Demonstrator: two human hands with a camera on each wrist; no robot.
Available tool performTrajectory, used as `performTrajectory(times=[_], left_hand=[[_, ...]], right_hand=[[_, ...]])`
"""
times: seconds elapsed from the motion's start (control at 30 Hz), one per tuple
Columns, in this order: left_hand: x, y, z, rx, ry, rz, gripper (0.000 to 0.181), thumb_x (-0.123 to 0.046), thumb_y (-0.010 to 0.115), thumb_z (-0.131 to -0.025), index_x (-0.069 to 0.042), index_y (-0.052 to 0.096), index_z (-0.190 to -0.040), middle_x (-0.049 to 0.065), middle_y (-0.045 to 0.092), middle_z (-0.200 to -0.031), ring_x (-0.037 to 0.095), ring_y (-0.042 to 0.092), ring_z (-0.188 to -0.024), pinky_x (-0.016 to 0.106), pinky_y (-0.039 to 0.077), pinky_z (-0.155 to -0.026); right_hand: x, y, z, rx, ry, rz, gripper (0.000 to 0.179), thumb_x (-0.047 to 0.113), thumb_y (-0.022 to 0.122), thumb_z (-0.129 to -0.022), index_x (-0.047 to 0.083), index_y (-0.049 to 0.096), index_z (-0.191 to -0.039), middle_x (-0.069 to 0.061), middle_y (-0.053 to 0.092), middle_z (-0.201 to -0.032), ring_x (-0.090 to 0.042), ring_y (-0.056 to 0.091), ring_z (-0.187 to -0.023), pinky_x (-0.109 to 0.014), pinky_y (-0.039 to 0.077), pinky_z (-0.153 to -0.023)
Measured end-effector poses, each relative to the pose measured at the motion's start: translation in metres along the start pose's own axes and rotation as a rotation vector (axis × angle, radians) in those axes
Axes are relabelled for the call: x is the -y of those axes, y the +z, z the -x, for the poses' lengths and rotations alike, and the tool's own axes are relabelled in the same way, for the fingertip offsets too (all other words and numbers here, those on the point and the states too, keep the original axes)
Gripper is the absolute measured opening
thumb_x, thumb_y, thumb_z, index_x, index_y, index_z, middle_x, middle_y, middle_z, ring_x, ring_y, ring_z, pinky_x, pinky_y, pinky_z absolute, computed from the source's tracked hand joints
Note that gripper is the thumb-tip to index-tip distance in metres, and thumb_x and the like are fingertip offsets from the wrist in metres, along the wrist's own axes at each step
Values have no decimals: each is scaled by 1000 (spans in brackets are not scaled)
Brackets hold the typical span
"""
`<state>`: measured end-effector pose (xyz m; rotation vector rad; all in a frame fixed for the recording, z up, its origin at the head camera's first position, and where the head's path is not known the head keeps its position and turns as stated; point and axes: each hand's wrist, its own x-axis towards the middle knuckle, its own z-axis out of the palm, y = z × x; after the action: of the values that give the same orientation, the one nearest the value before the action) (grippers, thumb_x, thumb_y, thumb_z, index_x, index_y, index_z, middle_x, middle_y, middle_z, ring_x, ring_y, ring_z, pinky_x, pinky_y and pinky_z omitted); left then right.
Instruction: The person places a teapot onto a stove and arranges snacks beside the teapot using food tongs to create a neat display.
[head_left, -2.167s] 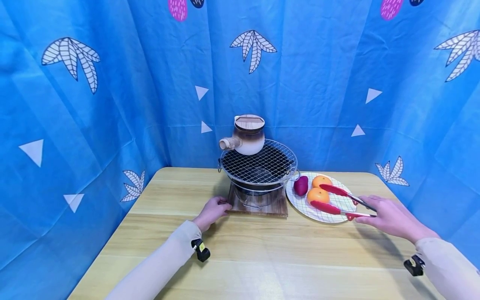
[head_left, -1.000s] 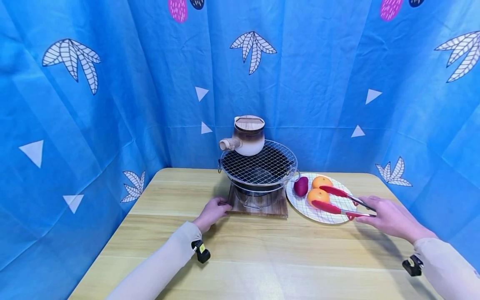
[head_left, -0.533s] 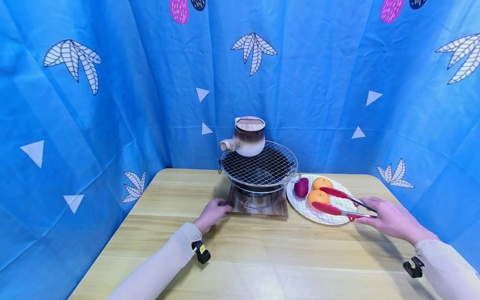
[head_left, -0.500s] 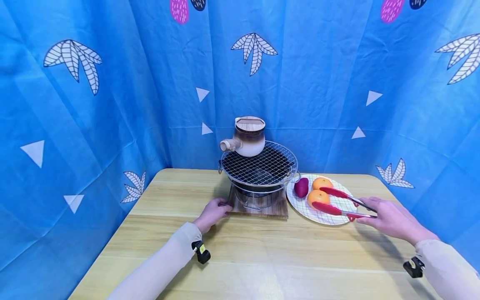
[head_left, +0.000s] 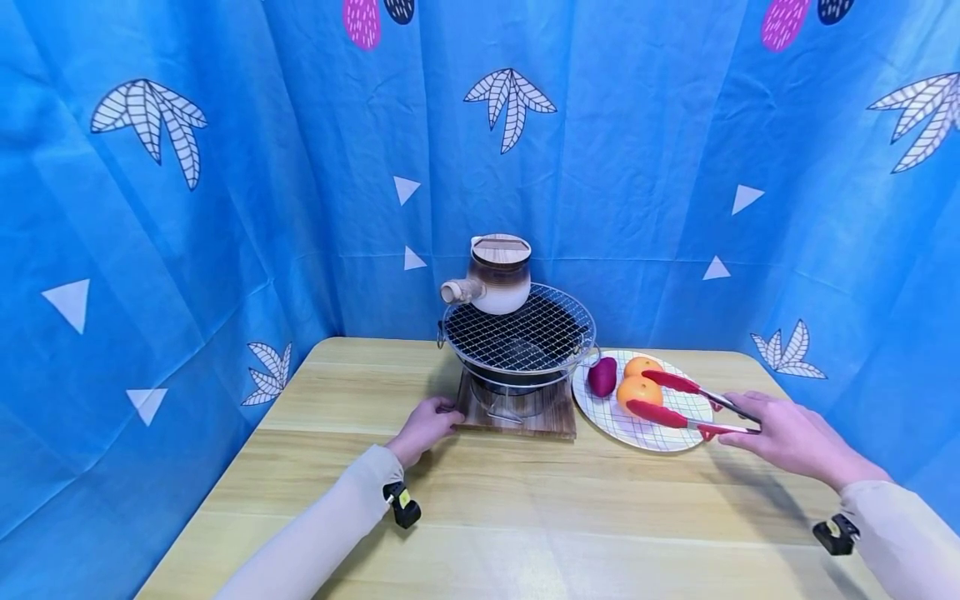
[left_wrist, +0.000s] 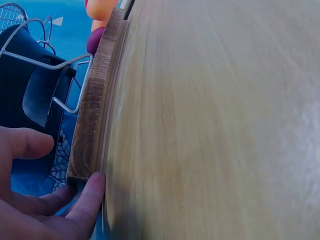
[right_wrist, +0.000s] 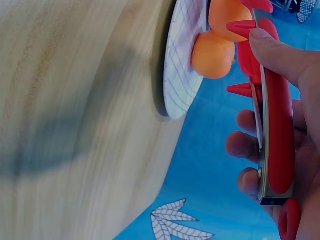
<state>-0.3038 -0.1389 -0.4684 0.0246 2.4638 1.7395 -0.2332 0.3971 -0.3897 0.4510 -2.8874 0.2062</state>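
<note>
My left hand (head_left: pixel 423 427) touches the front left corner of a dark wooden board (left_wrist: pixel 95 95) with its fingertips; the thumb is raised off it. With its thumb and fingers my right hand (head_left: pixel 797 432) grips red-tipped metal tongs (head_left: pixel 663 415), whose handle (right_wrist: pixel 279 130) shows in the right wrist view. The tongs' arms are spread. Their tips hang over a plate (head_left: pixel 622 429), close to the front orange (head_left: pixel 632 388). Another orange (head_left: pixel 637 365) lies behind it. To their left is a purple, oval fruit or vegetable (head_left: pixel 602 377).
On the board stands a black stove with a round wire grill (head_left: pixel 525 337). A clay pot (head_left: pixel 501 283) with a wooden lid and side handle sits at the grill's back left. The wooden table (head_left: pixel 480 517) meets a blue curtain (head_left: pixel 645 167) behind and at both sides.
My right hand and the tongs have shifted slightly to the right. The front orange appears to have shifted very slightly right too. My left hand stays at the board's corner.
</note>
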Motion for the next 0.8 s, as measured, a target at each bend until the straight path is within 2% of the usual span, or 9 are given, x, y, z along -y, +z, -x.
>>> performTrajectory(times=[0.23,0.43,0.8], left_hand=[[-1,0,0,3,1,7,54,-13,68,-89,12,51,-133,28,59,-131,31,70,-100,40,59,-90],[-1,1,3,8,-9,-1,54,-14,67,-91,12,50,-135,28,59,-131,31,69,-101,41,59,-92],[-5,-1,4,9,-18,7,54,-14,67,-90,11,50,-135,28,59,-131,31,69,-101,41,59,-92]], right_hand=[[2,-9,-1,-28,-27,12,80,58,76,-82,2,60,-137,-30,64,-127,-46,65,-108,-60,56,-75],[2,-14,-1,-20,-22,17,82,60,76,-81,2,60,-138,-29,65,-126,-42,65,-106,-55,58,-72],[6,-26,-4,-12,-27,24,82,58,76,-82,2,59,-138,-31,63,-128,-50,61,-113,-63,56,-80]])
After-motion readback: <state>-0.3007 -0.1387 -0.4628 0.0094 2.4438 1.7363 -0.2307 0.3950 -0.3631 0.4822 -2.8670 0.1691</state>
